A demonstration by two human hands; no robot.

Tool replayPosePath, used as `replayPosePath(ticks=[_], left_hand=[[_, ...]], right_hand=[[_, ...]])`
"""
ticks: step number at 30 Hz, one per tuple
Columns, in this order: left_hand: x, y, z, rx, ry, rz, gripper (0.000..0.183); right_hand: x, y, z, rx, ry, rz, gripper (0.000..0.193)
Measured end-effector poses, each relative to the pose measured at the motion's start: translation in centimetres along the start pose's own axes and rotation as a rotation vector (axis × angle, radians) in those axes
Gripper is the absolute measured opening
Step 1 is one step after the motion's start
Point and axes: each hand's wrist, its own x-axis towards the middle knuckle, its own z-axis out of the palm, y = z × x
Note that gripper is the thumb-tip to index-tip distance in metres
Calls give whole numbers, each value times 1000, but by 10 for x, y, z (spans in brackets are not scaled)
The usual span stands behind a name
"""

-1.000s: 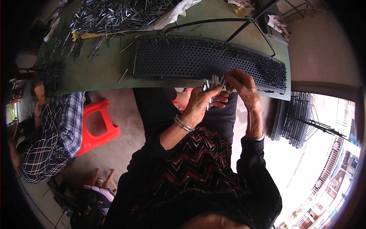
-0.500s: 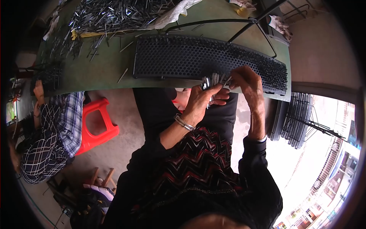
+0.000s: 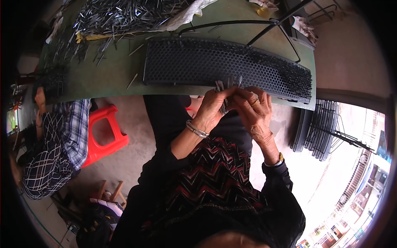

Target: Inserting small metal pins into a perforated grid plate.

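Observation:
My left hand (image 3: 211, 108) is closed around a bundle of thin grey metal strips (image 3: 240, 81), whose ends fan out above its fingers. Against that bundle, the bent fingers of my right hand (image 3: 255, 109) press together. What they pinch is hidden behind the fingers. Just beyond both hands, along the table's near edge, lies a long black rack (image 3: 182, 62) full of round holes. Dark thin pieces (image 3: 301, 80) crowd its right end, while the holes toward the left look bare.
A big heap of dark strips (image 3: 120, 18) rests on a whitish sheet (image 3: 186, 18) on the green table (image 3: 111, 78). Black metal bars (image 3: 264, 31) rise behind the rack. A red stool (image 3: 105, 132) and another person's hand (image 3: 40, 97) are at left; dark slatted racks (image 3: 320, 128) at right.
My right hand has come down and left from over the rack's near edge to meet the bundle in my left hand. My left hand has shifted slightly left.

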Motion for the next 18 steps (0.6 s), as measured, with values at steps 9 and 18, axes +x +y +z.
replayPosePath(ticks=[9,18], left_hand=[[-8,-2,9,145,-47,108,18],[-11,-3,8,291,-61,162,19]], right_hand=[[9,18,-1,891,100,956,18],[7,39,5,1003,-189,965,18]])
